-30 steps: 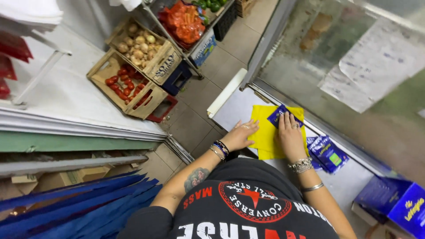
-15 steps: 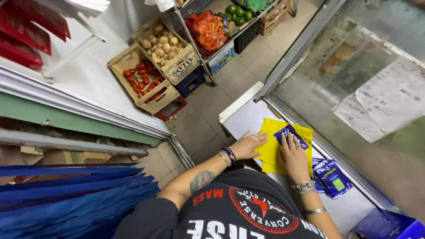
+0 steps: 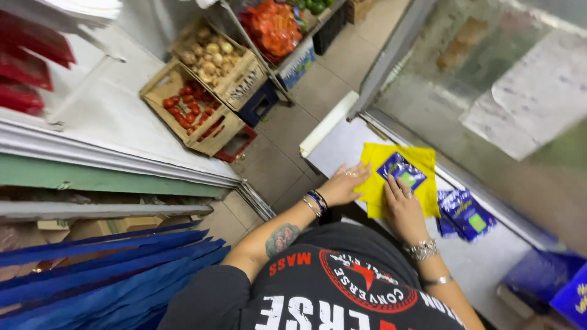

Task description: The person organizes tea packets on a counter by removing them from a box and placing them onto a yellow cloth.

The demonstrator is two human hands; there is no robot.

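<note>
Far left: a stack of blue sheets (image 3: pixel 92 269) fans across the lower corner, below a green ledge (image 3: pixel 92 177) and a white sloping surface bearing red packs (image 3: pixel 27 67).

Left of centre, on the tiled floor (image 3: pixel 287 159): two wooden crates. The nearer crate (image 3: pixel 189 116) holds small red produce; the one behind it (image 3: pixel 217 64) holds pale round produce. Beyond them an orange-filled bag (image 3: pixel 272 27) sits in a further bin.

Centre: the person's left hand (image 3: pixel 343 183) lies flat, fingers spread, palm down, at the left edge of a yellow cloth (image 3: pixel 422 162). It grips nothing; the fingertips touch the cloth's border. Bead bracelets circle the wrist and a tattoo shows on the forearm.

The yellow cloth is spread on the pale worktop (image 3: pixel 336 143), near its left end, close against the base of a glass-fronted case (image 3: pixel 489 85).

Right of centre: the right hand (image 3: pixel 402 205) rests palm down on the cloth, fingers extended toward a small blue packet (image 3: pixel 402 171) that lies on the cloth's middle. The fingertips touch the packet's near edge; the hand is open and not closed around it. A metal bracelet sits on the wrist.

Further right: two more blue packets (image 3: pixel 468 214) lie on the worktop just beside the cloth. A blue box (image 3: pixel 572 296) occupies the lower right corner.
</note>
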